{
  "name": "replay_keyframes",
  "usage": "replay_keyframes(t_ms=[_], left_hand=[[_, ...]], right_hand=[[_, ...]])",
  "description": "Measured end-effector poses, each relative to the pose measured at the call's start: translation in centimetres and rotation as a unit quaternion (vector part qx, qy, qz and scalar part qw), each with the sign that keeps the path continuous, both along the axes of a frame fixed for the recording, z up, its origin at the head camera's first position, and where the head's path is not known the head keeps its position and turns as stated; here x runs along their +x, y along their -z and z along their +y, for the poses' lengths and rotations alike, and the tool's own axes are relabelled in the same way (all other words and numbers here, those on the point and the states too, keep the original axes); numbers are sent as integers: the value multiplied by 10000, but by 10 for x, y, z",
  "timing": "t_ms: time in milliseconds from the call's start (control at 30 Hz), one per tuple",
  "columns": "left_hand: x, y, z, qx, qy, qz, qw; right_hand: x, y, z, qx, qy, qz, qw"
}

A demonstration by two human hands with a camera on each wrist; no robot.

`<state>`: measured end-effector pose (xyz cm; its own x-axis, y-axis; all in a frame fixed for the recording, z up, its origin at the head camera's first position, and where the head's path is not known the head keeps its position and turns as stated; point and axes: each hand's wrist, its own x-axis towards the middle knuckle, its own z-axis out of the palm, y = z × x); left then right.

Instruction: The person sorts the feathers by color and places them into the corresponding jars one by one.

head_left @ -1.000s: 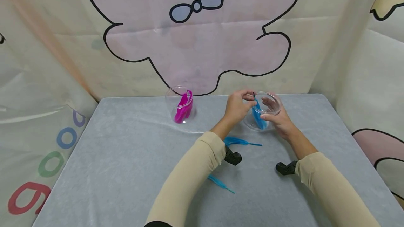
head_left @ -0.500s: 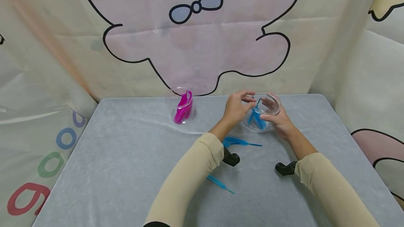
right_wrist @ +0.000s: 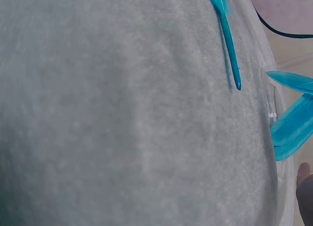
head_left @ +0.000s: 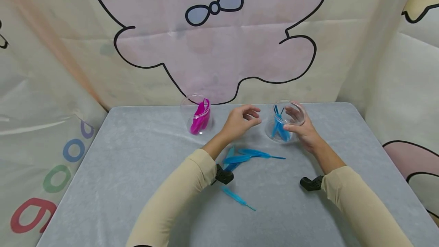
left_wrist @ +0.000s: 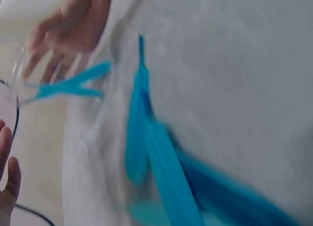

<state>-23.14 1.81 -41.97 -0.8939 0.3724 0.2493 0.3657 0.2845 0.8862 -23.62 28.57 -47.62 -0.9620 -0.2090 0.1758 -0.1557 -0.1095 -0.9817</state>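
Observation:
My right hand (head_left: 303, 129) grips the clear cup (head_left: 269, 132) near its rim at the back right of the table. Blue feathers (head_left: 282, 131) stand inside this cup, quills up; they cross each other in the left wrist view. Left of the cup, my left hand (head_left: 241, 121) is held over the table with loosely bent fingers and nothing in them. Several loose blue feathers (head_left: 236, 159) lie overlapping below the left hand, partly behind its wrist. One more blue feather (head_left: 235, 196) lies nearer the front. The right wrist view catches a feather's quill (right_wrist: 230, 50) on the cloth.
A second clear cup (head_left: 186, 111) with magenta feathers (head_left: 201, 118) stands at the back left. Grey cloth covers the table (head_left: 113, 170). A printed curtain (head_left: 154, 41) hangs right behind the table's far edge. Each wrist carries a black camera mount (head_left: 311, 183).
A blue feather has left my left hand and now stands in the right cup with the others. The left hand has drawn back to the left. My right hand keeps its hold on the cup.

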Motion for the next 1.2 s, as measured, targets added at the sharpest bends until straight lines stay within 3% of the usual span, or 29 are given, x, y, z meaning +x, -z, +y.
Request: replay_keyframes(t_ms=[233,467,667,800,1200], left_hand=[[-2,21,-44,-568,137,-427,9974],[3,33,-69,-826,170,-633,9944],[7,43,-75,-1289,211,-724,9888],[9,49,-75,-1519,420,-715,9849],[15,61,-76,-1432,568,-857,9843]], right_hand=[[1,-2,-1,59,62,-103,9999],[2,-3,-1,100,115,-166,9997],[1,-3,-1,97,81,-145,9998],[1,-3,0,87,75,-134,9998],[1,-1,1,186,91,-122,9997]])
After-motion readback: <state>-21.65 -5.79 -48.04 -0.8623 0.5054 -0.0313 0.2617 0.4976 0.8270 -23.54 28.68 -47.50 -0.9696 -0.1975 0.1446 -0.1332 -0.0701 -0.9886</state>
